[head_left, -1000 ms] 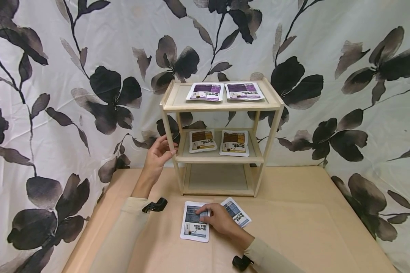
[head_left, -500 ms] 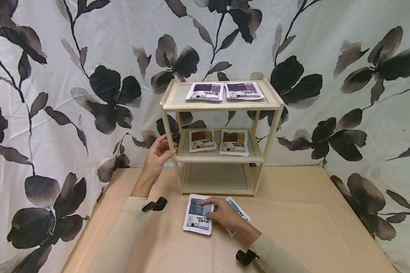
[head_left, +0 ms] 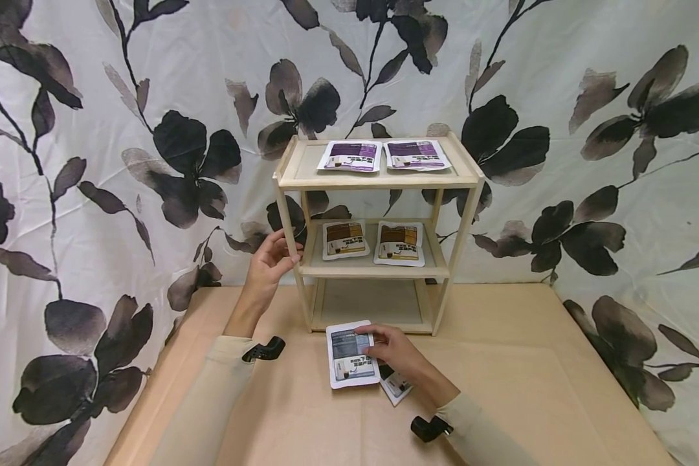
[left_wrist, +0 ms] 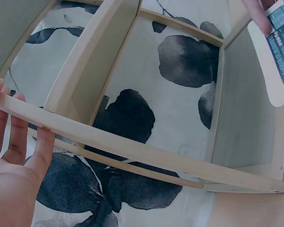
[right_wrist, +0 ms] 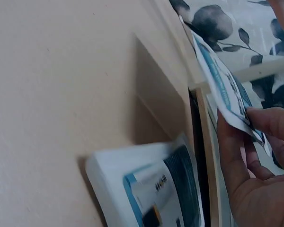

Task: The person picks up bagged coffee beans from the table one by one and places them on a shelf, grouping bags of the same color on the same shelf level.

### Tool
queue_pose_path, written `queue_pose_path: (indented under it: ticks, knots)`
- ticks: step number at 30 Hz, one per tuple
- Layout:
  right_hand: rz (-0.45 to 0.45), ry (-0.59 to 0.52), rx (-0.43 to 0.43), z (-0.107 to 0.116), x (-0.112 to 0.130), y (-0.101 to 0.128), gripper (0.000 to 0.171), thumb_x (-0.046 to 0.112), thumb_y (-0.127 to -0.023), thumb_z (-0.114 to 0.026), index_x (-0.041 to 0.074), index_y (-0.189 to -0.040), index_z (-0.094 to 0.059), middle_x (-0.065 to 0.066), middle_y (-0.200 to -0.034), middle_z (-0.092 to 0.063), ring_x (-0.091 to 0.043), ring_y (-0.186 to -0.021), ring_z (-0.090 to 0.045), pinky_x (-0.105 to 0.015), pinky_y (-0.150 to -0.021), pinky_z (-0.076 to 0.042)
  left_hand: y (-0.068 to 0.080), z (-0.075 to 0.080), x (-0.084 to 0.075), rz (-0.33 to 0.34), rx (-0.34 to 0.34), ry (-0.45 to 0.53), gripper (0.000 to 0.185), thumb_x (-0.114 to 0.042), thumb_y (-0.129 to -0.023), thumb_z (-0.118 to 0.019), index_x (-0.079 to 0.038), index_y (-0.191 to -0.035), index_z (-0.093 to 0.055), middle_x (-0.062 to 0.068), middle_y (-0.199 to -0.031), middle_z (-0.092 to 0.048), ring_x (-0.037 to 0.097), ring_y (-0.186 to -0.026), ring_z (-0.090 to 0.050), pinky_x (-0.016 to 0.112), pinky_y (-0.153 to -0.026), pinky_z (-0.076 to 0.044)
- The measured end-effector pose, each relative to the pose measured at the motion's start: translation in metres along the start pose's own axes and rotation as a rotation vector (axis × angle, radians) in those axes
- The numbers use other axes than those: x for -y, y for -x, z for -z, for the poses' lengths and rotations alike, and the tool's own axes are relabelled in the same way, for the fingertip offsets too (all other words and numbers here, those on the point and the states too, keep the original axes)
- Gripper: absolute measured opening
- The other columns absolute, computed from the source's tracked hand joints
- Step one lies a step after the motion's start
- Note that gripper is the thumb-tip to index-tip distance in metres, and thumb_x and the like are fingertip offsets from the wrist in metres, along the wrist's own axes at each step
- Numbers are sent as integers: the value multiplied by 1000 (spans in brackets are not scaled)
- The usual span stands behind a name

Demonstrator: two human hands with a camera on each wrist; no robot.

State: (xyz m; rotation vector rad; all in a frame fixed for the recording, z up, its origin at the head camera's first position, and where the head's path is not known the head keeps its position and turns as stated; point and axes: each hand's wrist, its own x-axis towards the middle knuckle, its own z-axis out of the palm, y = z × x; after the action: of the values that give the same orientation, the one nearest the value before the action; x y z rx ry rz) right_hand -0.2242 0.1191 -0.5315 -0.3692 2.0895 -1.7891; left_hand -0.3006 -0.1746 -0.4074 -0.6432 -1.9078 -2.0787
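My left hand (head_left: 270, 262) grips the front left post of a small three-tier wooden shelf (head_left: 378, 274). In the left wrist view its thumb lies over the wooden bar (left_wrist: 132, 146), the fingers (left_wrist: 40, 151) beneath. My right hand (head_left: 399, 349) pinches a white and blue pouch (head_left: 349, 366) by its right edge; the right wrist view shows that pouch (right_wrist: 222, 82) lifted off the table, thumb on one face and fingers behind. A second blue pouch (head_left: 396, 388) lies on the table below my right hand, partly covered by the hand and the held pouch.
Two purple pouches (head_left: 349, 157) lie side by side on the top tier. On the middle tier are two brown and yellow pouches (head_left: 399, 244). The bottom tier (head_left: 375, 304) is a bare panel. Behind the shelf hangs a floral cloth (head_left: 210, 97).
My right hand has raised the blue pouch from the table and carried it forward and slightly right, toward the bottom tier. The left hand stays on the post.
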Motion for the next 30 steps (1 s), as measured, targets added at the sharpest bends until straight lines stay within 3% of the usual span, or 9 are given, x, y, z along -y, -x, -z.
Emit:
queue_pose_path:
  ticks: [7,14,20,25,30]
  knots:
    - [-59,-18,-75,17,-2,-6,45,8,-94,-72,9,-137,-62,-16,-113,-66,-21,-89,-69,-33,-72,-60,1,1,0,8,-5,-1,52,7,-93,-65,-10,-142,-54,28,-118,-59,20,-104,-63,27,-90,-56]
    - [-102,-42,-168,32,5,-8,49,8,-92,-73,15,-139,-61,-12,-122,-67,-21,-91,-67,-33,-72,-57,1,1,0,6,-6,4,53,7,-93,-66,-12,-141,-55,19,-115,-62,21,-104,-62,27,-89,-56]
    - [-62,-121,-181,44,3,-16,55,-1,-91,-69,9,-144,-56,-19,-126,-65,-20,-93,-66,-28,-71,-55,1,0,-1,6,-7,3,52,7,-93,-66,-12,-140,-56,8,-112,-65,24,-104,-61,27,-89,-56]
    - [-18,-106,-190,52,1,-21,56,0,-91,-70,5,-145,-54,-23,-127,-64,-18,-90,-67,-26,-67,-56,0,0,-1,-1,-3,10,52,8,-93,-65,-13,-140,-57,3,-110,-66,32,-106,-60,28,-90,-56]
    - [11,-103,-188,57,2,-25,56,1,-94,-68,4,-147,-51,-26,-130,-60,-18,-95,-66,-28,-73,-59,0,0,0,-12,4,4,52,8,-94,-64,-11,-141,-56,5,-111,-65,27,-105,-61,28,-90,-56]
